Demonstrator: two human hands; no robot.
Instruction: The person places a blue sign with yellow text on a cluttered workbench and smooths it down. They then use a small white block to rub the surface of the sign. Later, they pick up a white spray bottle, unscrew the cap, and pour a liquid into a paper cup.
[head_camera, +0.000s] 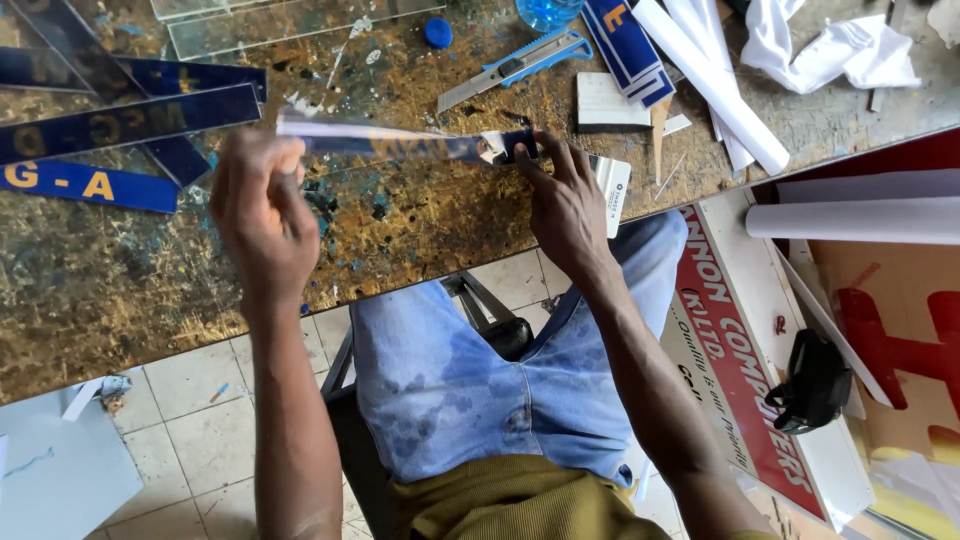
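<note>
My arms are bare from the elbow down, with no sleeves, watch, rings or gloves on my left hand or right hand. I wear faded light-blue jeans with dark damp blotches, and an olive-mustard ribbed shirt.

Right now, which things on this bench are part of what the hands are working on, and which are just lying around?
In hand:
- long blue strip, held at both ends
- left hand gripping its left end
- right hand pinching its right end
- small white card beside the right hand

Lying about:
- blue utility knife
- blue bottle cap
- blue lettered strips
- white rolls
- crumpled white cloth
</note>
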